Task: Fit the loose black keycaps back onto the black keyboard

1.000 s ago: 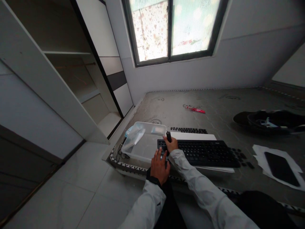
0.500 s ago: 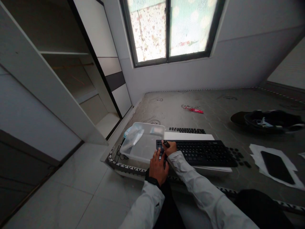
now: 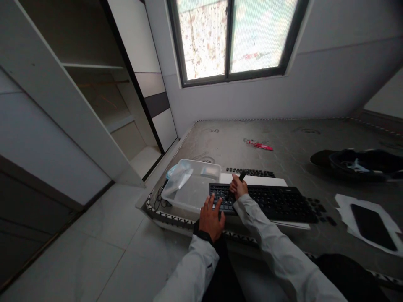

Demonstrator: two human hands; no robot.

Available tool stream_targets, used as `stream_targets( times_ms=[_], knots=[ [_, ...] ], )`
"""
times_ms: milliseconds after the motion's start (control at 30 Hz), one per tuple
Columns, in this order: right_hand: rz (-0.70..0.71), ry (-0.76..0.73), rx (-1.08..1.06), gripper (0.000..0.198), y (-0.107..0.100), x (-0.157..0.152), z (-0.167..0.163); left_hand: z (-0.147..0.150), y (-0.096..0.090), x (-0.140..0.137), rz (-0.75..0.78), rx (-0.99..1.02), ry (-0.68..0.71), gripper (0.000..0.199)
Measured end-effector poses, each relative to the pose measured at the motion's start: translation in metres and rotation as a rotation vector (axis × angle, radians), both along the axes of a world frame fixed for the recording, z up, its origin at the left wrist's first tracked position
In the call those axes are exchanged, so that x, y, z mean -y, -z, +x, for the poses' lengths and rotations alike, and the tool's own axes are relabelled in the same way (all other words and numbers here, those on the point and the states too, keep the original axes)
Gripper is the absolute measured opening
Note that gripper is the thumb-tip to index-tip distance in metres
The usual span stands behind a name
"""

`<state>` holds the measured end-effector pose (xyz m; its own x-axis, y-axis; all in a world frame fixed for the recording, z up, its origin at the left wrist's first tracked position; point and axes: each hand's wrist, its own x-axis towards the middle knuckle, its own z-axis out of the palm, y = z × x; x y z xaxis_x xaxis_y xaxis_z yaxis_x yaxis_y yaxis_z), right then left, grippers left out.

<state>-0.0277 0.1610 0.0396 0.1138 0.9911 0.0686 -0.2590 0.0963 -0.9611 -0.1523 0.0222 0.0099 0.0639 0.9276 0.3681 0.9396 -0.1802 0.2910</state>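
Note:
A black keyboard lies across a white board or box, and some of its keys at the left end look to be off. In my right hand is a slim black tool, held upright in a closed grip over the keyboard's left half. Its lower end points down at the keys, and its exact kind cannot be made out. My left hand rests with fingers spread at the keyboard's front left edge. Loose black keycaps lie in rows behind the board, with more keycaps to the right.
Left of the keyboard stands a clear plastic tray with a plastic bag in it. A phone-like black slab lies on white paper at right, near a dark cap. A red packet lies further back on the mattress.
My right hand has moved right along the keyboard, and the tool now stands more upright. My left hand has drawn slightly away from it. The view has shifted a little.

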Motion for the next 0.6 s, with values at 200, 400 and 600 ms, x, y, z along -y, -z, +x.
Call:
stream_targets(
  times_ms=[200,400,600],
  knots=[
    [0.023,-0.131,0.187,0.044,-0.005,0.002,0.029,0.0,0.001,0.001,0.01,0.006,0.002,0.053],
    [0.239,-0.422,1.072,0.023,0.002,0.01,0.053,0.0,0.0,0.0,0.013,0.002,0.001,0.052],
    [0.123,-0.421,0.879,0.027,0.01,0.018,0.052,0.0,0.001,0.0,0.011,-0.002,0.002,0.053]
  ],
)
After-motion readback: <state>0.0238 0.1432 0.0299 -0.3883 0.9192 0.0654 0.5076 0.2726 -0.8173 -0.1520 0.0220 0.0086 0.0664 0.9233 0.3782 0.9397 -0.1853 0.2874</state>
